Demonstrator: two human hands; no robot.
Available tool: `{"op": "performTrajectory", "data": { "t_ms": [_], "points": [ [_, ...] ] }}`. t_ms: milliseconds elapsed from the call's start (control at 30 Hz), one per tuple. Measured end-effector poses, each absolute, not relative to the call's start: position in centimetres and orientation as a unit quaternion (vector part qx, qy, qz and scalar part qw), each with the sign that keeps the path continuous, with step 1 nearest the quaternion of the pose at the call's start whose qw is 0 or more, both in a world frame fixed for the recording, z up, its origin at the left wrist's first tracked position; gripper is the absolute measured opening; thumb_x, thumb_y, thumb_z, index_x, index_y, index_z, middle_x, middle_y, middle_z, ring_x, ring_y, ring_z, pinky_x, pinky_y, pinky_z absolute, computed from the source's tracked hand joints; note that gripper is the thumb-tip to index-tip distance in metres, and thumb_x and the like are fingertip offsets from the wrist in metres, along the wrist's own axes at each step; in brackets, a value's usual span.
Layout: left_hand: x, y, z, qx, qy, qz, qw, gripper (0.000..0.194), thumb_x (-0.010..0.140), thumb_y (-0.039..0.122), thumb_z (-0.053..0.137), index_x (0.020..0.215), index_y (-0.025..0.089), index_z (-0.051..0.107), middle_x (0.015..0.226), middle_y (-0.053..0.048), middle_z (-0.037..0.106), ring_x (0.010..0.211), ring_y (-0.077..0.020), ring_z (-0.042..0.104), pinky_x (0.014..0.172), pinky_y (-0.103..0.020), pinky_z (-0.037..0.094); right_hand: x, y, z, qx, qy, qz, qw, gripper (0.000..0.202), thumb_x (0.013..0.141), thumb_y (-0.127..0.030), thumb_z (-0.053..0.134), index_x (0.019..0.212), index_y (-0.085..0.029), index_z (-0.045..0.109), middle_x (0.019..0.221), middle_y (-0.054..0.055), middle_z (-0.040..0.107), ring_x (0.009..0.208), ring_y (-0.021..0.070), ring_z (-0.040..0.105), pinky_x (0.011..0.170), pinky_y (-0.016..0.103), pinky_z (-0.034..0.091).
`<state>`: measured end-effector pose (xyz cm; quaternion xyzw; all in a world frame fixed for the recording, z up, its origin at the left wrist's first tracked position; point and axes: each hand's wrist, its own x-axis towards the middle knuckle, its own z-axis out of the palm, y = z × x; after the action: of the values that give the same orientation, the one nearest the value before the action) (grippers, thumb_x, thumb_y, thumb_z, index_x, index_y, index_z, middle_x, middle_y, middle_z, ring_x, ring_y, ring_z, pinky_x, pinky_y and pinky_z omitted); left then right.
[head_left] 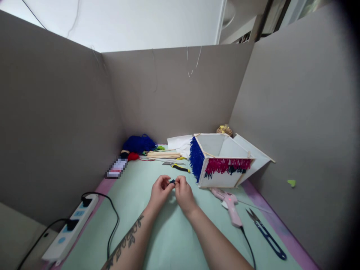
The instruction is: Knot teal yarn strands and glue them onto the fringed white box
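My left hand and my right hand meet over the middle of the table, fingers pinched. Between their fingertips is a small piece of dark blue yarn, mostly hidden by the fingers. Just to the right stands a white box-like frame with wooden edges. Blue yarn fringe covers its left side, and crimson fringe with dark teal tufts runs along its front. Beyond my hands lie yellow-and-black pliers.
A pink glue gun and blue thread snips lie at the right. Wooden sticks and a blue yarn pile sit at the back. A power strip with black cables and a blurred phone are at the left. Grey panels enclose the table.
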<state>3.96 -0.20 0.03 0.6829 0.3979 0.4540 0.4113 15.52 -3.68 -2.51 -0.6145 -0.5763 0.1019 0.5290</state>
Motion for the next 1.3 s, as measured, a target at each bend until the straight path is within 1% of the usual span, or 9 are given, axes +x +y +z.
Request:
{"op": "performTrajectory", "data": {
  "t_ms": [100,200,367,567,867,933,1033,1200,1300],
  "points": [
    [3.6,-0.2,0.4,0.720,0.367,0.451,0.379,0.017,0.073,0.030,0.061,0.084,0.018,0.068,0.078,-0.003,0.060,0.066,-0.0118,0.052,0.060,-0.023,0.042,15.7,-3.7,-2.4,-0.597,-0.592,0.110,0.530,0.012,0.084,-0.022,0.037,0.086,-0.020,0.048,0.076,0.005,0.058,0.069,0.0189,0.056,0.063,0.028,0.040],
    [3.4,-0.1,0.5,0.729,0.357,0.448,0.374,0.016,0.076,0.030,0.058,0.077,0.018,0.069,0.076,-0.003,0.061,0.068,-0.0136,0.055,0.060,-0.024,0.042,15.9,-3.9,-2.0,-0.584,-0.600,0.121,0.534,0.010,0.084,-0.023,0.040,0.082,-0.021,0.049,0.075,0.004,0.058,0.071,0.0184,0.055,0.066,0.028,0.041],
    [3.3,-0.1,0.4,0.744,0.377,0.444,0.326,0.019,0.080,0.030,0.054,0.078,0.018,0.068,0.075,-0.003,0.061,0.068,-0.0138,0.055,0.061,-0.024,0.042,16.1,-4.1,-1.3,-0.531,-0.576,0.201,0.588,0.008,0.083,-0.022,0.044,0.079,-0.021,0.050,0.083,0.004,0.062,0.079,0.0175,0.057,0.073,0.028,0.044],
    [3.1,-0.4,0.6,0.773,0.384,0.436,0.257,0.017,0.080,0.026,0.050,0.069,0.018,0.059,0.071,-0.001,0.055,0.064,-0.0126,0.050,0.063,-0.025,0.041,16.5,-3.7,-1.6,-0.552,-0.533,0.243,0.594,0.006,0.080,-0.025,0.048,0.076,-0.021,0.050,0.069,0.000,0.057,0.067,0.0160,0.054,0.064,0.027,0.043],
    [2.5,0.2,0.7,0.733,0.422,0.472,0.248,0.016,0.079,0.026,0.049,0.066,0.018,0.055,0.070,0.000,0.053,0.065,-0.0130,0.049,0.062,-0.024,0.040,17.5,-2.4,-2.8,-0.517,-0.402,0.366,0.662,0.015,0.072,-0.031,0.059,0.075,-0.019,0.051,0.064,-0.002,0.056,0.060,0.0145,0.054,0.055,0.024,0.040],
    [2.4,0.3,0.7,0.724,0.428,0.476,0.257,0.016,0.079,0.026,0.049,0.065,0.018,0.055,0.070,0.000,0.053,0.066,-0.0133,0.050,0.062,-0.024,0.040,17.7,-2.4,-2.8,-0.531,-0.402,0.349,0.660,0.015,0.071,-0.032,0.060,0.074,-0.019,0.052,0.063,-0.002,0.056,0.060,0.0146,0.053,0.054,0.024,0.040],
    [2.4,0.4,0.8,0.709,0.429,0.476,0.294,0.017,0.077,0.028,0.051,0.064,0.018,0.056,0.069,-0.001,0.054,0.066,-0.0136,0.050,0.060,-0.023,0.039,17.9,-2.7,-2.3,-0.546,-0.432,0.302,0.651,0.013,0.074,-0.032,0.057,0.076,-0.018,0.056,0.071,0.001,0.059,0.069,0.0165,0.055,0.062,0.027,0.043],
    [2.3,0.3,1.4,0.644,0.419,0.475,0.429,0.016,0.072,0.033,0.058,0.066,0.017,0.057,0.066,0.001,0.055,0.064,-0.0128,0.050,0.062,-0.023,0.040,17.3,-3.4,-1.5,-0.521,-0.516,0.316,0.603,0.028,0.070,-0.025,0.058,0.097,-0.020,0.064,0.102,0.007,0.059,0.086,0.0185,0.056,0.069,0.028,0.046],
    [2.3,0.2,1.6,0.595,0.406,0.473,0.507,0.019,0.069,0.035,0.062,0.067,0.017,0.056,0.062,0.003,0.052,0.058,-0.0105,0.046,0.059,-0.022,0.038,16.8,-3.5,-1.5,-0.510,-0.552,0.326,0.574,0.025,0.068,-0.022,0.060,0.092,-0.019,0.066,0.104,0.007,0.056,0.088,0.0180,0.055,0.072,0.028,0.045]
  ]
}}
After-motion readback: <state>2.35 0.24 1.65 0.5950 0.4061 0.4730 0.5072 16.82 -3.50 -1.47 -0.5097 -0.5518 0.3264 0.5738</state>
